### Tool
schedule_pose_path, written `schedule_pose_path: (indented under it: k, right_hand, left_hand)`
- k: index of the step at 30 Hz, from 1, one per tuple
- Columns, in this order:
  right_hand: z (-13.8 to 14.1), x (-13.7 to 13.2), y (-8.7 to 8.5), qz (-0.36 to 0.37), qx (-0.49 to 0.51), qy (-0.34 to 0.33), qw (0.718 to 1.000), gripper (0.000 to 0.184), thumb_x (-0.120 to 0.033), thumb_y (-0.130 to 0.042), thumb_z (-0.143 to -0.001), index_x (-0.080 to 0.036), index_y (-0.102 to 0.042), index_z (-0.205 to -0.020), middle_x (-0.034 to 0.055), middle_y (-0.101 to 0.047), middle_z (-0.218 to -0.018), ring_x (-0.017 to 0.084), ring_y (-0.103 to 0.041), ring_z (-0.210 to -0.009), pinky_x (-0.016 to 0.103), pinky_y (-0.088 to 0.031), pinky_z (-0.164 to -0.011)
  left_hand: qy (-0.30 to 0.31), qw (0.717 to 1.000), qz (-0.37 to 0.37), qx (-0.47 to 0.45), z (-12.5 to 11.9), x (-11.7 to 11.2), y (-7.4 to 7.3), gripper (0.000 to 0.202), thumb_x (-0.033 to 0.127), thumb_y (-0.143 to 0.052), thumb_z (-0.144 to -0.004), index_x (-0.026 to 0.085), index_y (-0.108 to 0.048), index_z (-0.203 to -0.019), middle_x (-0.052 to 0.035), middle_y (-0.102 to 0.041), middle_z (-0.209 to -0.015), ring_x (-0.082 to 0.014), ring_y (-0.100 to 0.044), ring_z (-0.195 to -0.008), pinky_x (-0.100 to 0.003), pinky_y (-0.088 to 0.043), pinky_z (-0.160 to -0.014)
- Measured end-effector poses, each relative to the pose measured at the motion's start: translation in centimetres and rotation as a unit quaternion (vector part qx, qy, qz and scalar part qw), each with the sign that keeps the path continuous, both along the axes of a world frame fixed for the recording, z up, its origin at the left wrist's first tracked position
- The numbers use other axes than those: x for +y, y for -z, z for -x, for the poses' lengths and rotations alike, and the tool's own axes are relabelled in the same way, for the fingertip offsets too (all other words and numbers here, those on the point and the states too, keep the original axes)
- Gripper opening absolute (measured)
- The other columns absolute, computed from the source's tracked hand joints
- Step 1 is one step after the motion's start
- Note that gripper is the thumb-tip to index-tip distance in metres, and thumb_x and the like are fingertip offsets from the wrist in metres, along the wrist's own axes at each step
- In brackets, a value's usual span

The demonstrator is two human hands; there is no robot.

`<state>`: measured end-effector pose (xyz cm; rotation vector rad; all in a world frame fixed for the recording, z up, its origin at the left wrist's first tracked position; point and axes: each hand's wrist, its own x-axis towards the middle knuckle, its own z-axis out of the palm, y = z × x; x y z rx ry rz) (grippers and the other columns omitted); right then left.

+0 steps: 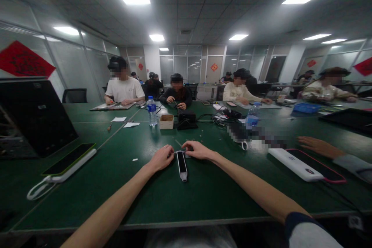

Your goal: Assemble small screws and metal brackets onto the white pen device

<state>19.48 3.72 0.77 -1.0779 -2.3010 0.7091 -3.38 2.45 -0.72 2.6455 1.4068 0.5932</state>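
A narrow black object with a pale rim (182, 166) lies lengthwise on the green table, its tapered whitish end towards me. I cannot tell exactly what it is. My left hand (162, 158) rests beside its far left corner, fingers curled and pressed together, a ring on one finger. At the far right corner is my right hand (199, 150), its fingers bent and thumb drawn in close to the object's end. Something small and pale shows under the right fingertips. What the fingertips of both hands pinch is too small to make out.
On the left are a phone with a white power bank (75, 167) and a black computer case (37, 116). Ahead stand a water bottle (151, 111) and a small box (166, 122). Another power bank (295, 164) and a co-worker's hand (319, 146) are at right. Several people sit opposite.
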Motion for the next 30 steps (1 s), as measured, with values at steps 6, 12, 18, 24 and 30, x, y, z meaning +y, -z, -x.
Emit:
schedule_pose_path:
  k: [6, 12, 18, 24, 30]
  right_hand:
    - [0.2, -0.3, 0.0, -0.025, -0.002, 0.009, 1.0, 0.027, -0.014, -0.059, -0.079, -0.016, -0.06, -0.106, 0.0009, -0.063, -0.086, 0.012, -0.058, -0.076, 0.023, -0.044, -0.071]
    - [-0.7, 0.3, -0.4, -0.023, -0.017, -0.02, 0.999, 0.03, -0.019, -0.06, -0.079, -0.017, -0.061, -0.109, 0.0022, -0.066, -0.093, 0.013, -0.061, -0.082, 0.024, -0.045, -0.076]
    - [-4.5, 3.9, -2.2, -0.079, -0.119, 0.137, 0.98, 0.03, -0.024, -0.056, -0.084, -0.015, -0.06, -0.113, 0.0071, -0.066, -0.1, 0.016, -0.06, -0.09, 0.025, -0.043, -0.08]
    - [-6.5, 5.5, -1.2, -0.03, -0.257, 0.208, 0.943, 0.022, -0.022, -0.062, -0.08, -0.015, -0.066, -0.1, 0.0109, -0.066, -0.1, 0.022, -0.061, -0.092, 0.026, -0.044, -0.075]
    - [-5.8, 5.2, -1.3, 0.004, -0.274, 0.18, 0.945, 0.011, -0.017, -0.061, -0.078, -0.014, -0.068, -0.086, 0.0085, -0.067, -0.087, 0.018, -0.063, -0.08, 0.022, -0.042, -0.064]
  left_hand:
    - [-0.007, 1.0, 0.005, 0.007, -0.1, -0.1, -0.1, 0.013, 0.023, -0.044, -0.086, 0.019, -0.055, -0.092, -0.0038, -0.059, -0.088, -0.0169, -0.057, -0.079, -0.028, -0.043, -0.07]
    - [0.0, 1.0, -0.006, 0.014, -0.4, -0.3, -0.4, 0.014, 0.023, -0.042, -0.089, 0.018, -0.054, -0.091, -0.0049, -0.059, -0.089, -0.0175, -0.058, -0.078, -0.028, -0.043, -0.068]
    - [-0.005, 1.0, -0.005, 0.018, -0.6, -0.5, -0.7, 0.013, 0.025, -0.042, -0.089, 0.019, -0.053, -0.09, -0.0046, -0.06, -0.089, -0.0172, -0.058, -0.078, -0.027, -0.042, -0.066]
    - [-0.009, 1.0, 0.021, 0.006, -0.5, -0.7, -1.0, 0.014, 0.026, -0.042, -0.088, 0.019, -0.054, -0.089, -0.0049, -0.06, -0.09, -0.0174, -0.057, -0.079, -0.027, -0.043, -0.067]
    - [-0.01, 1.0, 0.013, 0.007, -0.3, -0.1, -0.2, 0.013, 0.025, -0.043, -0.087, 0.019, -0.054, -0.09, -0.0048, -0.06, -0.09, -0.0171, -0.057, -0.078, -0.028, -0.042, -0.068]
